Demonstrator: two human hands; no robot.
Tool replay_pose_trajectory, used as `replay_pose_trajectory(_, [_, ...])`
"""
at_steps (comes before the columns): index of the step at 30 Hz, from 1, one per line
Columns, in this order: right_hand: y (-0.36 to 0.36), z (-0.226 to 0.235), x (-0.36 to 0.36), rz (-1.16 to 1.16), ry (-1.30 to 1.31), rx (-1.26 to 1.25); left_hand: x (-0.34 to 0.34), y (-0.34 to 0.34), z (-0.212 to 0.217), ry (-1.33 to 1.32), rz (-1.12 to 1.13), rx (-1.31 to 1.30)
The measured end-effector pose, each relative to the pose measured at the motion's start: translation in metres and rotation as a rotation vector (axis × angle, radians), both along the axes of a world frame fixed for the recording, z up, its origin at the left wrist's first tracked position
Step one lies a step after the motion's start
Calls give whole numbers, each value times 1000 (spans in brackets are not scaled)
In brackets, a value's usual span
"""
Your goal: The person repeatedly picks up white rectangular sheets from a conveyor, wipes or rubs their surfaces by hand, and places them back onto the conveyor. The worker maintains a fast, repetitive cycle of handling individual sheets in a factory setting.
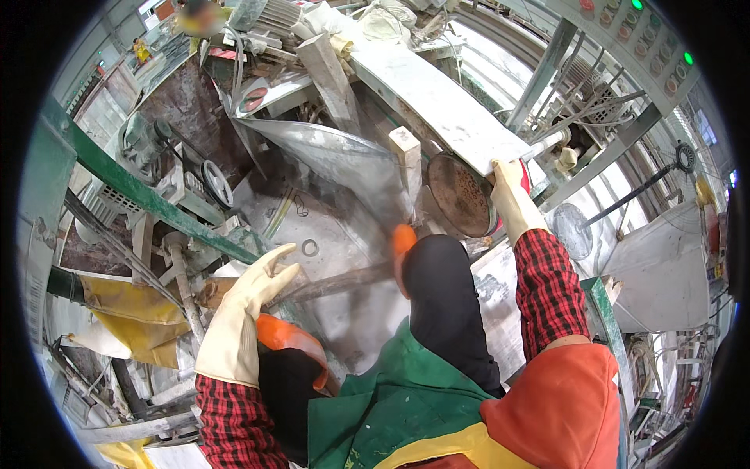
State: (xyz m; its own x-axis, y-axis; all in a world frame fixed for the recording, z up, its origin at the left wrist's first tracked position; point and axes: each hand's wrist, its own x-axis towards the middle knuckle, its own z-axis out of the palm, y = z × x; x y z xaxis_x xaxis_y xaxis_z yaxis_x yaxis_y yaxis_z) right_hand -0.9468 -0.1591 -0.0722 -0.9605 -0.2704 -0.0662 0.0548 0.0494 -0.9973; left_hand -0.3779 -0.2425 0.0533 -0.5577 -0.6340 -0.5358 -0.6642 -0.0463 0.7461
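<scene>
My right hand (512, 199), in a cream rubber glove, is closed on the near end of a long white board (445, 94) that slants away to the upper left. A bit of red shows beside the fingers. Just left of it, below the board, is a round rusty-brown disc (459, 195) with a dark rim. My left hand (248, 316), gloved the same way, hangs in the air with its fingers apart and nothing in it. A green slanting beam (172, 215) passes near its fingertips. My knees are bent, with orange boots (291, 338) below.
A wooden post (406, 160) and a grey sheet (332, 156) stand ahead. At left sits a motor with a belt wheel (216, 184). A control panel (641, 47) with lit green lamps is at upper right. A ring (309, 248) lies on the dusty floor. Another person (201, 17) is far off.
</scene>
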Motion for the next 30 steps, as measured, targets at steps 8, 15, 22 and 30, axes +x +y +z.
replay_pose_trajectory(8, [20,37,15,164,-90,325,-13,3,7,-21,29,37])
replay_pose_trajectory(15, [53,69,-17,725,938,1224,-20,1,-1,76,-4,42])
replay_pose_trajectory(22, [-46,142,136,726,752,537,34,-8,42,370,470,-213])
replay_pose_trajectory(30, [-63,61,319,1283,717,156,309,80,5,-718,945,-636])
